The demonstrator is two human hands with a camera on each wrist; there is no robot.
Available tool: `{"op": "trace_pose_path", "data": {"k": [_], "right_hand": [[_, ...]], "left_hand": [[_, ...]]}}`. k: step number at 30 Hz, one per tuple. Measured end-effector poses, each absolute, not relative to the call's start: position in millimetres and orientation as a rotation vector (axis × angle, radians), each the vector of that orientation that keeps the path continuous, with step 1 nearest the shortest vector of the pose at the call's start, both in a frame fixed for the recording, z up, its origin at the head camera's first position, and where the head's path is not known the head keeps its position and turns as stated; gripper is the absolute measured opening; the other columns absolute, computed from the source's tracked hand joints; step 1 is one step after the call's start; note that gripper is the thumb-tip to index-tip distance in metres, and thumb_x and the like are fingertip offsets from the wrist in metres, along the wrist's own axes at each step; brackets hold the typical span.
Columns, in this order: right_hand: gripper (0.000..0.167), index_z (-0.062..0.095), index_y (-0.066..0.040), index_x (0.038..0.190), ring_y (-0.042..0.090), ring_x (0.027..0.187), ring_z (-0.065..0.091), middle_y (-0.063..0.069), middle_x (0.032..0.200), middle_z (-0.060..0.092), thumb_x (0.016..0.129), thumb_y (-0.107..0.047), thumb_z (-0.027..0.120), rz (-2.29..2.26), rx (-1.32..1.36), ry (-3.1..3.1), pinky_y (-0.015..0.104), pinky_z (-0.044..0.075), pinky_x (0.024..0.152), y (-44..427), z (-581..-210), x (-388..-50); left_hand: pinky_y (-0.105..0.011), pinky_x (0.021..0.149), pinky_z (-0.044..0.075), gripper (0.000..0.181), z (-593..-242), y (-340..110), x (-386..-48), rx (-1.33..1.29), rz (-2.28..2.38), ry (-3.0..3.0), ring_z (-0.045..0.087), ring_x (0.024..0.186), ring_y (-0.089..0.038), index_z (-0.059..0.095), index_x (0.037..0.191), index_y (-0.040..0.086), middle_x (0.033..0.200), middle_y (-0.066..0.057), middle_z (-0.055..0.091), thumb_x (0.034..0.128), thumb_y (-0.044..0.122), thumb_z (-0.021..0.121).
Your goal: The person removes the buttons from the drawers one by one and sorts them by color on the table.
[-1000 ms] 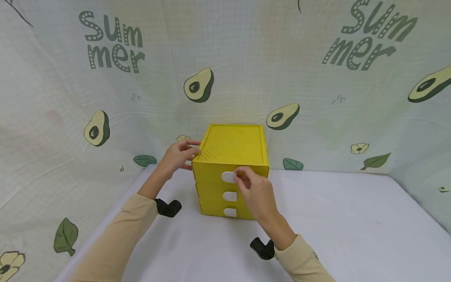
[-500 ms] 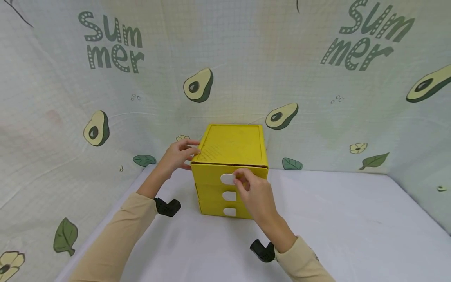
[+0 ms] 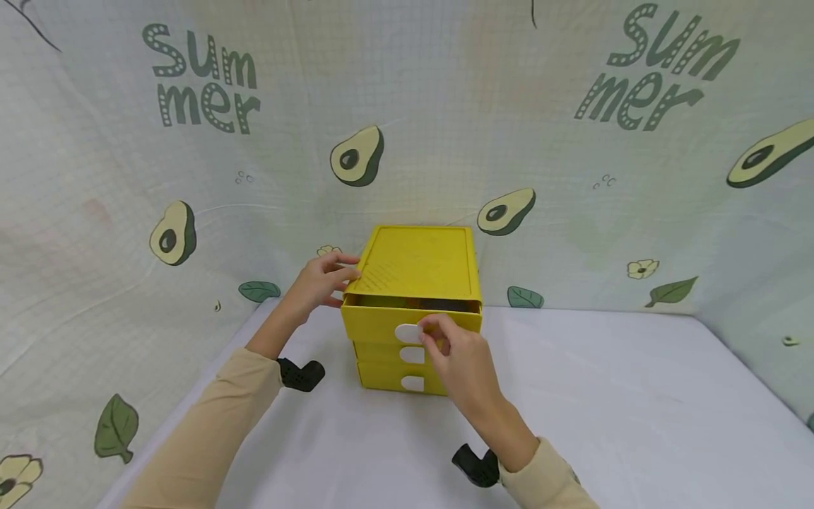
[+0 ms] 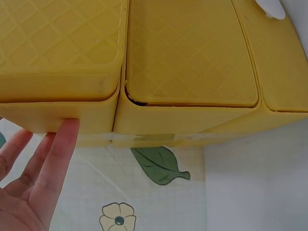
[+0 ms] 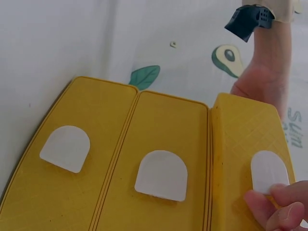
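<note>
A yellow three-drawer box point(image 3: 420, 261) stands on the white table, its top drawer point(image 3: 372, 322) pulled partly out with a dark gap above the front. My right hand point(image 3: 467, 360) pinches that drawer's white handle point(image 3: 407, 333) between thumb and fingers; the right wrist view shows the pinched handle point(image 5: 268, 171) too. On the box's left side rests my left hand point(image 3: 318, 283), fingers extended near the top edge. In the left wrist view the fingertips of my left hand point(image 4: 41, 178) touch the box's side. Something dark shows inside the drawer, too hidden to tell.
The two lower drawers point(image 3: 381, 378) are shut, with white handles. Behind the box hangs a pale cloth point(image 3: 420, 85) printed with avocados, leaves and lettering. The white table point(image 3: 604, 410) extends to both sides and in front. A black device point(image 3: 302, 375) is on each wrist.
The top drawer has slid out toward me, opening a gap under the box's top. My right hand has moved slightly nearer with the handle; my left hand has stayed at the box's side.
</note>
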State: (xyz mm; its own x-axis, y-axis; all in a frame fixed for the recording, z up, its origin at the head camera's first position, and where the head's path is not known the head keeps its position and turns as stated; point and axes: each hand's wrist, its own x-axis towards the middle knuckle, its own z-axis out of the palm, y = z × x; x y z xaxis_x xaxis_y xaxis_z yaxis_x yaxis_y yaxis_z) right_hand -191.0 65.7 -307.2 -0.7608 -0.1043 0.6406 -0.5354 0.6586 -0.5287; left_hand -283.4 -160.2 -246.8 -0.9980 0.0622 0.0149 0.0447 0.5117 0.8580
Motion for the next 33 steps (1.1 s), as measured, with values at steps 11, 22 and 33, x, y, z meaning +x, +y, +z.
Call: {"op": "trace_pose_path", "data": {"k": [11, 22, 33], "right_hand": [[0.018, 0.065, -0.01, 0.095, 0.004, 0.053, 0.038, -0.002, 0.071, 0.064, 0.079, -0.011, 0.072, 1.001, 0.507, -2.284, 0.014, 0.037, 0.047, 66, -309, -181], [0.018, 0.064, -0.009, 0.094, 0.002, 0.05, 0.035, -0.002, 0.07, 0.064, 0.078, -0.008, 0.073, 1.003, 0.522, -2.258, 0.014, 0.034, 0.044, 65, -311, -176], [0.018, 0.065, -0.01, 0.091, 0.001, 0.049, 0.034, -0.003, 0.069, 0.064, 0.076, -0.006, 0.074, 1.032, 0.525, -2.226, 0.014, 0.032, 0.042, 65, -313, -168]], "left_hand": [[-0.039, 0.078, 0.056, 0.039, -248, -161, -285, 0.107, 1.545, 2.688, 0.056, 0.109, -0.032, 0.051, 0.127, 0.016, 0.129, -0.01, 0.052, 0.0906, 0.031, 0.054], [-0.04, 0.077, 0.056, 0.039, -248, -163, -287, 0.109, 1.538, 2.688, 0.057, 0.107, -0.032, 0.051, 0.126, 0.017, 0.128, -0.01, 0.052, 0.0902, 0.033, 0.055], [-0.039, 0.077, 0.056, 0.04, -249, -162, -286, 0.129, 1.541, 2.693, 0.057, 0.108, -0.033, 0.05, 0.127, 0.016, 0.13, -0.011, 0.051, 0.0905, 0.032, 0.055]]}}
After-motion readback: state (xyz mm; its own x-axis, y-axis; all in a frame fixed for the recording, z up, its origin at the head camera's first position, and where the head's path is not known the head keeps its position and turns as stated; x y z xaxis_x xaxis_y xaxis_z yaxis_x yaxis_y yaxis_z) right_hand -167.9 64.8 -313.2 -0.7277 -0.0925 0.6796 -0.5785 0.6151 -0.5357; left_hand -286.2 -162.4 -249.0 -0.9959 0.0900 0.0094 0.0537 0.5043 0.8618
